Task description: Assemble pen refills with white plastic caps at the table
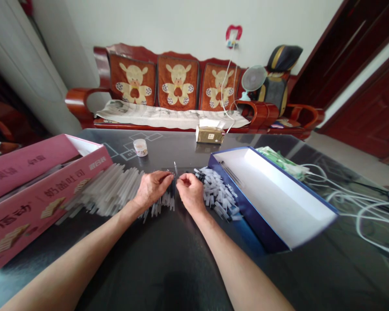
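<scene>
Near the middle of the dark table, my left hand (154,187) is closed in a pinch above thin dark rods (164,204); whatever its fingertips hold is too small to name. Close beside it, my right hand (191,191) pinches a thin pen refill (176,167) that points away from me, its pale tip showing. Many long translucent tubes (116,190) lie in a heap left of my left hand. A pile of short whitish caps (215,190) lies just right of my right hand, with some black pieces at its far side.
A pink box (45,185) stands at the left, and an open blue box (278,198) with a few thin rods inside at the right. Farther back are a small round tub (140,147) and a tissue box (209,134). White cables (359,205) lie at far right.
</scene>
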`<state>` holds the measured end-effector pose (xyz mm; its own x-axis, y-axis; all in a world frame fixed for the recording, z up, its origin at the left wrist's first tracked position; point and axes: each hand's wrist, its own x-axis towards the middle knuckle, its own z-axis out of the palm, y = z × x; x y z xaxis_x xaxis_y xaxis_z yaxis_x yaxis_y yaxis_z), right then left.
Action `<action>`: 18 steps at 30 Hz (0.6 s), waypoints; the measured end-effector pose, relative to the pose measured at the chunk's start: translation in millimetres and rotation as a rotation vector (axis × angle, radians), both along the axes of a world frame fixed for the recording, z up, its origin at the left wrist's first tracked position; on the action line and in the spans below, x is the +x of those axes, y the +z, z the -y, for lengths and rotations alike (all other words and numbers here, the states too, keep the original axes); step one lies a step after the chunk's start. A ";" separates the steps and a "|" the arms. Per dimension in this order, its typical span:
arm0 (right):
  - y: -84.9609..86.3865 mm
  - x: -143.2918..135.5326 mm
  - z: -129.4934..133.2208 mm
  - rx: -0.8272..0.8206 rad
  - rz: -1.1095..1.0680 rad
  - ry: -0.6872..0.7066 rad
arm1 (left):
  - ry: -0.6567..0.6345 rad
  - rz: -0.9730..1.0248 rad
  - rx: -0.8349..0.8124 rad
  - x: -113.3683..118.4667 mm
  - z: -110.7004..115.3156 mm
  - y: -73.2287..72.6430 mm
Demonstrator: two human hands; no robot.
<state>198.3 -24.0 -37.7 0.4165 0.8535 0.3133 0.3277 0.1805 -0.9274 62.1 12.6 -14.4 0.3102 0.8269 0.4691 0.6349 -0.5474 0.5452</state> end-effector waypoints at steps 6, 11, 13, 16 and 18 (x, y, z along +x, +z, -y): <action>4.0 -15.2 3.5 -0.004 -0.408 0.224 | -0.113 0.371 -0.363 3.7 -4.3 -7.0; 6.1 -14.8 7.4 -0.026 -0.398 0.306 | -0.141 0.456 -0.450 5.8 -6.1 -7.2; 4.2 -15.3 8.9 -0.024 -0.345 0.305 | -0.116 0.392 -0.414 5.1 -6.2 -6.9; 1.0 -15.6 10.8 0.016 -0.247 0.304 | -0.069 0.335 -0.371 3.5 -6.6 -5.6; 1.1 -12.9 10.9 0.078 -0.132 0.286 | -0.062 0.366 -0.387 2.7 -7.6 -4.6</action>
<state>185.4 -34.9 -36.6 0.2048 0.9173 0.3414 0.1314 0.3199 -0.9383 64.8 20.2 -19.0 0.2371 0.9463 0.2197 0.3384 -0.2924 0.8944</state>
